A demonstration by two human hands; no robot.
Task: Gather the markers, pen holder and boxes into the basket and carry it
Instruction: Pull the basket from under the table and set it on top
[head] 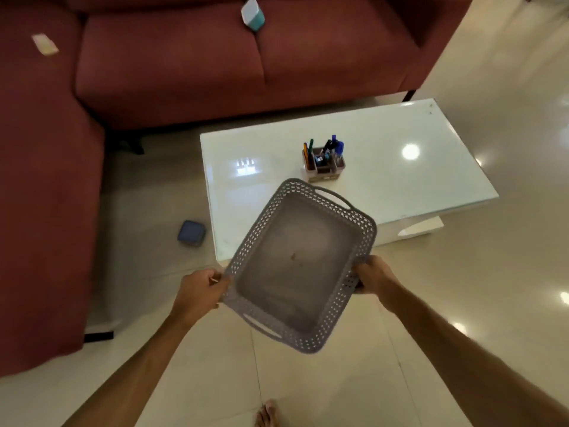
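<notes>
Grey perforated basket gripped by left hand and right hand, pen holder with markers on white table, blue box on floor.

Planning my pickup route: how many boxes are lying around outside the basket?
3: a white-and-teal box on the sofa seat cushions, a flat pale box on the sofa's left section, and a blue box on the floor left of the table. Others may be out of view.

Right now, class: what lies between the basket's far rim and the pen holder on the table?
Head view: only bare white tabletop between the basket and pen holder.
</notes>
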